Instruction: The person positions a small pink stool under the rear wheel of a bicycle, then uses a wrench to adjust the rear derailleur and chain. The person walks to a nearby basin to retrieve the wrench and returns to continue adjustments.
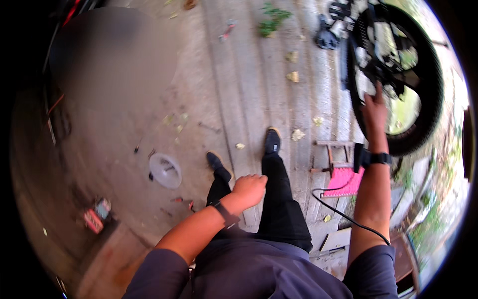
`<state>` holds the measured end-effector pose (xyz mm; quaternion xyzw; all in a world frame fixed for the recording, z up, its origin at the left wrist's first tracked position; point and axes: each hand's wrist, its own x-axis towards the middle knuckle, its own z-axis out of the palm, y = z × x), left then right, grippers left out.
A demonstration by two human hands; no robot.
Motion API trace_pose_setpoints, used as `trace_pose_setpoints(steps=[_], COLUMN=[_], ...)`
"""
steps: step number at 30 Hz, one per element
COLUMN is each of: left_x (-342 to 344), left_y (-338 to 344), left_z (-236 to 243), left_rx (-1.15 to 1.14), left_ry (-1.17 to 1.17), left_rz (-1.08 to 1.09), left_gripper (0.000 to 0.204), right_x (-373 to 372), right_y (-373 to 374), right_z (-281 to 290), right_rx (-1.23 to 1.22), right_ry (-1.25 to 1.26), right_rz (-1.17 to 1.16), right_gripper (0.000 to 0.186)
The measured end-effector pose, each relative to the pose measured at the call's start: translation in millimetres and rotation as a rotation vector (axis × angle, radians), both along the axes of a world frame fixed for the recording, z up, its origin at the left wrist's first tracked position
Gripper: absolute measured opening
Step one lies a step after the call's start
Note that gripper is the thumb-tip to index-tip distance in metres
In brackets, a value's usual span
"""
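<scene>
A black bicycle wheel (429, 74) stands at upper right in the head view, with dark bike parts (327, 37) beside it. My right hand (374, 107) reaches to the frame near its hub, one finger extended; I cannot make out whether it grips. A thin black cable runs from near my right wrist over the forearm. My left hand (249, 190) is closed in front of my thighs, its fingertips and anything in them hidden.
A pink seat (341, 182) with a brown frame is below the wheel. A translucent bowl (169, 169), small tools (226, 31), a red container (93, 219), fallen leaves and a green plant (273, 20) lie about the paving. A large blurred patch covers the upper left.
</scene>
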<state>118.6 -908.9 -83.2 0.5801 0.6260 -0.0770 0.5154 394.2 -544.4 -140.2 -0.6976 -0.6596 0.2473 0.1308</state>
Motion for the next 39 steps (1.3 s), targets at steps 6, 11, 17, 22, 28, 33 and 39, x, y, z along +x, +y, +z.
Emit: trace_pose_setpoints(steps=[6, 11, 17, 22, 28, 33, 39], left_x=[-34.7, -76.7, -148.5, -208.7, -232.6, -234.5, -231.3], left_y=[-51.9, -124.6, -229.2, -329.4, -446.3, -489.4, -495.0], left_z=[8.0, 4.4, 7.4, 11.2, 2.8, 11.4, 23.5], left_rx=[0.001, -0.021, -0.084, -0.138, -0.096, -0.181, -0.241], left_ry=[0.020, 0.095, -0.027, -0.092, 0.064, 0.023, 0.011], left_rz=[0.254, 0.524, 1.070, 1.421, 1.544, 1.729, 1.835], left_gripper=[0.021, 0.017, 0.033, 0.039, 0.040, 0.040, 0.044], right_x=[-0.8, -46.6, -203.5, -349.9, -478.4, -529.6, -564.4], right_y=[9.0, -22.9, -147.7, -290.8, -420.7, -454.2, -443.7], right_z=[23.5, 46.5, 56.7, 49.3, 54.6, 62.0, 37.2], right_rx=[-0.328, -0.275, -0.542, -0.810, -0.953, -0.944, -0.865], right_ry=[0.539, 0.458, 0.362, 0.234, 0.124, 0.053, -0.006], right_rz=[-0.144, -0.292, -0.072, 0.326, 0.892, 1.091, 1.201], right_gripper=[0.073, 0.075, 0.055, 0.051, 0.044, 0.036, 0.031])
